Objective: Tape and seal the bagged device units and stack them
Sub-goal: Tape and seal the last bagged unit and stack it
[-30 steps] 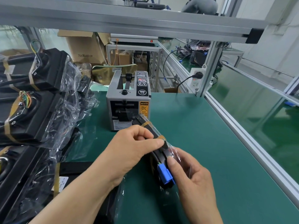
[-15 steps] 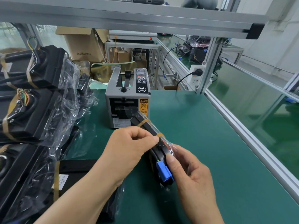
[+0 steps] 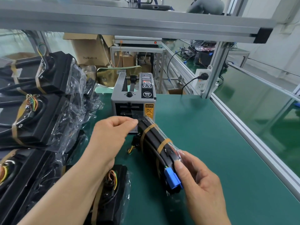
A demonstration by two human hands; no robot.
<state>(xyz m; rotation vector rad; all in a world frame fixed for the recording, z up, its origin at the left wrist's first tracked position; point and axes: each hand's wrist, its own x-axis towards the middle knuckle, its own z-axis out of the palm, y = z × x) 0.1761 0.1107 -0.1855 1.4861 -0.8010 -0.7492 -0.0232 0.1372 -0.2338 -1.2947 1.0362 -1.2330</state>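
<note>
A person's view down onto a green work table (image 3: 211, 143). In the lower right of the frame, the right hand (image 3: 199, 181) grasps the near end of a bagged device unit (image 3: 155, 143), thumb pressed beside its blue connector (image 3: 172, 177). The unit is a black block in clear plastic with two brown bands, tilted on edge in the centre and pointing toward a grey tape dispenser (image 3: 133, 98) behind it. The left hand (image 3: 112, 137), at centre, pinches what looks like a clear tape strip (image 3: 136, 114) at the dispenser's mouth. Stacked bagged units (image 3: 40, 111) fill the left side, and another bagged unit (image 3: 112, 192) lies at the bottom centre.
</note>
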